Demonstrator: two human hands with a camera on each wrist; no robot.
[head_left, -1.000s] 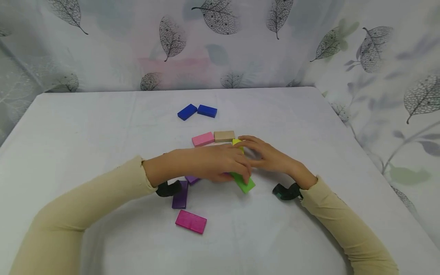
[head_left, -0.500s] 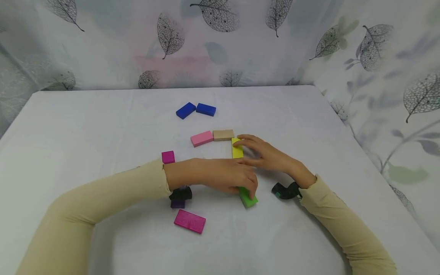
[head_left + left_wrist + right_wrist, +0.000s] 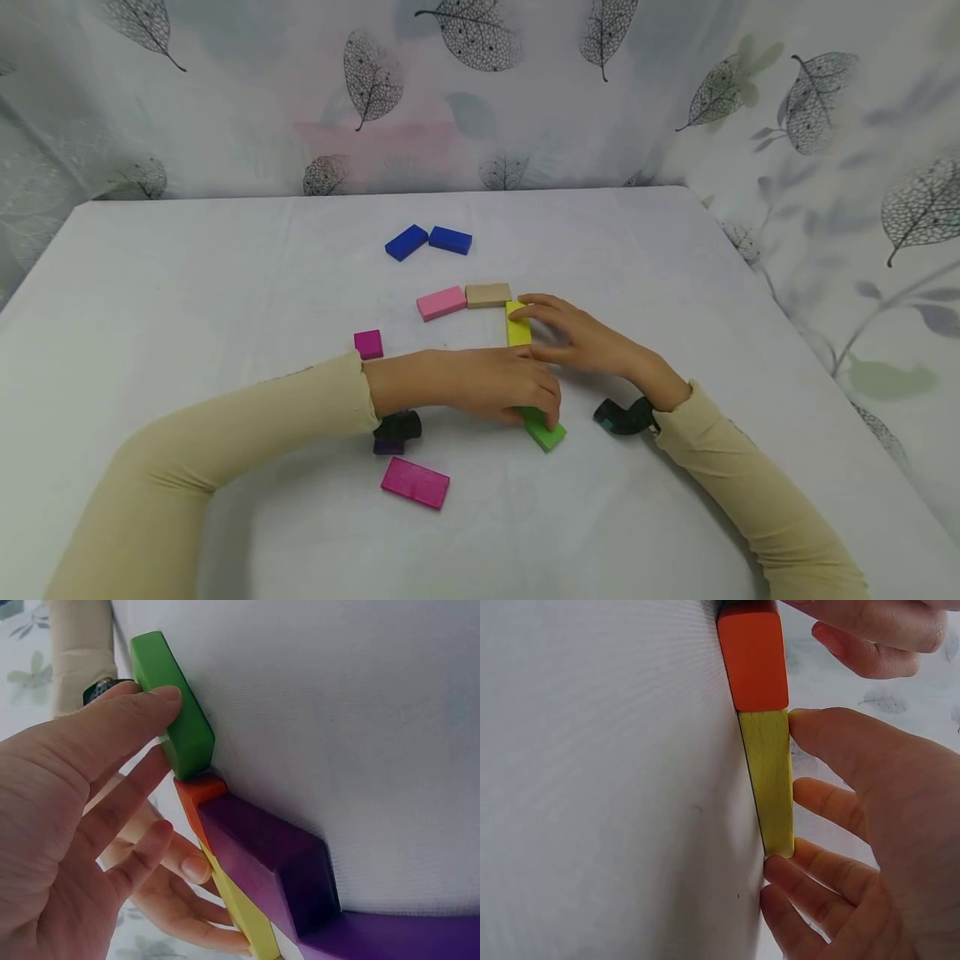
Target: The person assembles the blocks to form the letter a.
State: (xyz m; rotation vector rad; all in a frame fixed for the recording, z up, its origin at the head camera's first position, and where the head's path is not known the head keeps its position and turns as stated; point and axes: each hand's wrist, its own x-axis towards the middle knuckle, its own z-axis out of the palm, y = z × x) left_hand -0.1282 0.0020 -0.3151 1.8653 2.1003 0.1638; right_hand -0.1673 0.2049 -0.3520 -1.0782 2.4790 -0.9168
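My left hand point(image 3: 487, 385) reaches across and pinches a green block point(image 3: 546, 433) near the front of a line of coloured blocks. In the left wrist view, one end of the green block meets an orange block point(image 3: 196, 796), with a dark purple block point(image 3: 259, 836) beside it. The head view has that orange block hidden under the left hand. My right hand point(image 3: 588, 337) holds a yellow block point(image 3: 517, 323) from the right side. In the right wrist view, its thumb is at the end beside the orange block point(image 3: 754, 660) and other fingertips are at the far end.
A tan block point(image 3: 487, 295) and a pink block point(image 3: 441, 303) continue the line behind the yellow one. Two blue blocks, one of them this left blue block point(image 3: 406, 242), lie farther back. A small magenta block point(image 3: 368, 344) and a larger magenta block point(image 3: 415, 483) lie to the left.
My left hand has moved right and nearer to me with the green block, then the block's near end has swung slightly right. My right hand has stayed at the yellow block.
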